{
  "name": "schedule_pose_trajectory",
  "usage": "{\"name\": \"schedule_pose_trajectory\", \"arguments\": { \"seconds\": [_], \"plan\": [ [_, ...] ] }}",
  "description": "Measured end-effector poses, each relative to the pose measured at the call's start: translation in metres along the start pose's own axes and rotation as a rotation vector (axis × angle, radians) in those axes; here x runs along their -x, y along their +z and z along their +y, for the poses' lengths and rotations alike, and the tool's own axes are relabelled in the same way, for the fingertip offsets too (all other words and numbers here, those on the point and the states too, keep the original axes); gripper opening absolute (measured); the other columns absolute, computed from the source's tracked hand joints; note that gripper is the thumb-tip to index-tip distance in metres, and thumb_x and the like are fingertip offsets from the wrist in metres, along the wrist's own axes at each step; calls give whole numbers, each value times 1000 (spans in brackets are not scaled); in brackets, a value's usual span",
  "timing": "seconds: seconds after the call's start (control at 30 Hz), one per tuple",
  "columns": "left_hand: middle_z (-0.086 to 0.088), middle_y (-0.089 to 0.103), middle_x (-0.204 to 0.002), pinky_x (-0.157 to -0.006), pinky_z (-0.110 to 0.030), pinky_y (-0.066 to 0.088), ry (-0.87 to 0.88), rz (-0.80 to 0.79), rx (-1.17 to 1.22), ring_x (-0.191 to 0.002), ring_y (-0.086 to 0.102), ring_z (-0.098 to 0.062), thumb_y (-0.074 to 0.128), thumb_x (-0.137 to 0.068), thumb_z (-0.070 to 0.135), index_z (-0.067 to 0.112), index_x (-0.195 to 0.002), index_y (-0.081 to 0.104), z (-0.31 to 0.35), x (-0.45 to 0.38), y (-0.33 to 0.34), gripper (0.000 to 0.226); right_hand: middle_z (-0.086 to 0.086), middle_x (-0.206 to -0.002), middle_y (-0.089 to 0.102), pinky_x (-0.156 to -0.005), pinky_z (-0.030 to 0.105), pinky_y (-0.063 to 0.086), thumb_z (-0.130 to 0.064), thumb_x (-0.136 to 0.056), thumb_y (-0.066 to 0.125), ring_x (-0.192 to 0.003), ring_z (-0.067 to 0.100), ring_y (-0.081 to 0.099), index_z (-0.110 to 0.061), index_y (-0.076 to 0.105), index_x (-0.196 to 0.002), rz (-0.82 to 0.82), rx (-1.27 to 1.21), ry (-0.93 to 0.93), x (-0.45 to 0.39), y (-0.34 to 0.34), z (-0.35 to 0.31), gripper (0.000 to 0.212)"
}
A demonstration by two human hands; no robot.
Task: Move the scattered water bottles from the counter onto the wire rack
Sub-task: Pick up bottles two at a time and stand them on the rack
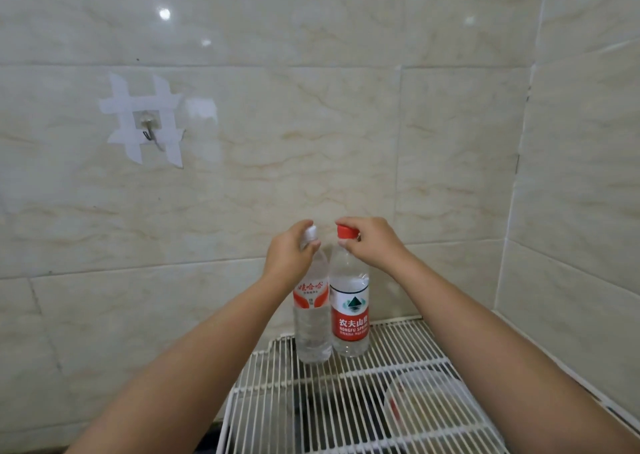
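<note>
Two clear water bottles stand upright side by side at the back of the white wire rack (346, 401), touching each other. The white-capped bottle (311, 322) on the left has a red and white label. My left hand (289, 256) grips its neck and cap. The red-capped bottle (349, 315) on the right carries a red label with a green mountain mark. My right hand (374, 242) pinches its red cap from the right side.
Cream marble-look tiles cover the back wall and the right wall, which meet in a corner beside the rack. A taped-on metal hook (149, 130) hangs on the back wall at upper left. Under the rack wires lies a round clear lidded container (426, 401).
</note>
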State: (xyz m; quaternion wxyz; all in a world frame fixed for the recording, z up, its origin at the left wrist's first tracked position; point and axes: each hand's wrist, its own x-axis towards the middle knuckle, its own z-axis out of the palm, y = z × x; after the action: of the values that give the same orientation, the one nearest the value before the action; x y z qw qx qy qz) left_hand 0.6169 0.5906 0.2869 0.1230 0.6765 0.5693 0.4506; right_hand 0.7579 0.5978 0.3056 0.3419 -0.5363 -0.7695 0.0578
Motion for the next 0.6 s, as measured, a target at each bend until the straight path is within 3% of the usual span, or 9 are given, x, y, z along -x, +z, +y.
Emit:
{"name": "schedule_pose_trajectory", "arguments": {
  "seconds": [0.33, 0.5, 0.6],
  "plan": [
    [-14, 54, -135, -101, -35, 41, 34, 44, -57, -123, 51, -28, 52, -93, 21, 14, -140, 37, -9, 3, 4, 49, 12, -135, 54, -101, 32, 40, -16, -92, 51, -121, 27, 52, -15, 42, -137, -14, 19, -7, 1, 9, -1, 46],
    [-11, 34, -149, -102, -32, 38, 121, -61, -285, -133, 39, -24, 34, -99, 27, 16, -148, 6, -10, 15, 7, 57, 14, -130, 56, -92, 30, 43, -17, -94, 45, -113, 28, 55, -17, 27, -144, -3, 34, 13, 14, 14, 1, 53],
    [-8, 17, -156, -106, -33, 35, 135, -88, -343, -139, 30, -23, 27, -101, 26, 18, -148, 1, -8, 23, 2, 55, 16, -133, 51, -95, 32, 43, -14, -92, 45, -117, 30, 52, -18, 14, -147, -46, -7, 40, 20, 12, 0, 63]
  ]
}}
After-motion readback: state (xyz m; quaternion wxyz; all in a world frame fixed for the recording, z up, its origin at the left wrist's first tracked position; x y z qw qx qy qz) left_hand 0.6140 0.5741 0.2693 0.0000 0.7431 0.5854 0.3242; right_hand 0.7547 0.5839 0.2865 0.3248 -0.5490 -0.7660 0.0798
